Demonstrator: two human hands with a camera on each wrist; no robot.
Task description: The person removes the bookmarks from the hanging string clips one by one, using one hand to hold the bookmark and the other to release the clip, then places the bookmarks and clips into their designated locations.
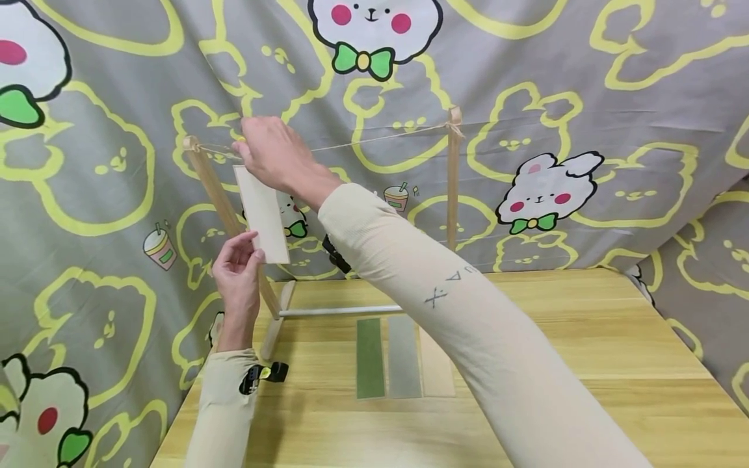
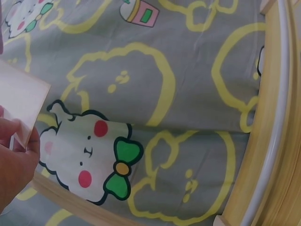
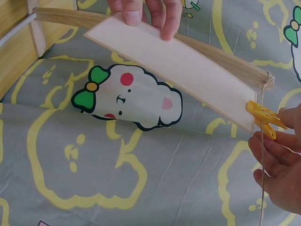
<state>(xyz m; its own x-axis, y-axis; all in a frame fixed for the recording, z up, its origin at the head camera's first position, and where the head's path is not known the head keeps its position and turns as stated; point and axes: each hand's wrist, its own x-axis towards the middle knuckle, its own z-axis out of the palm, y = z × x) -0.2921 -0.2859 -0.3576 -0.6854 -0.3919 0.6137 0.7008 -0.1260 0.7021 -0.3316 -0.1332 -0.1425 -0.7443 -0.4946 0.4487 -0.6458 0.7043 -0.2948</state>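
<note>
A long cream strip (image 1: 264,218) hangs at a slant beside the left post of a wooden stand. My left hand (image 1: 238,260) pinches its lower corner between thumb and fingers. Up at the cord (image 1: 380,138), my right hand (image 1: 275,151) reaches to the strip's upper end. In the right wrist view, the right hand (image 3: 281,157) pinches a yellow clothespin (image 3: 264,117), whose jaws sit at the strip's upper edge by the cord. The left hand (image 3: 148,16) shows at the strip's other end.
The stand has a left post (image 1: 213,185), a right post (image 1: 453,188) and a white bottom rod (image 1: 339,311). On the wooden table (image 1: 585,351) lie a green strip (image 1: 370,357), a grey strip (image 1: 404,357) and a beige strip (image 1: 435,367), partly behind my right arm. A patterned cloth (image 1: 544,39) hangs behind.
</note>
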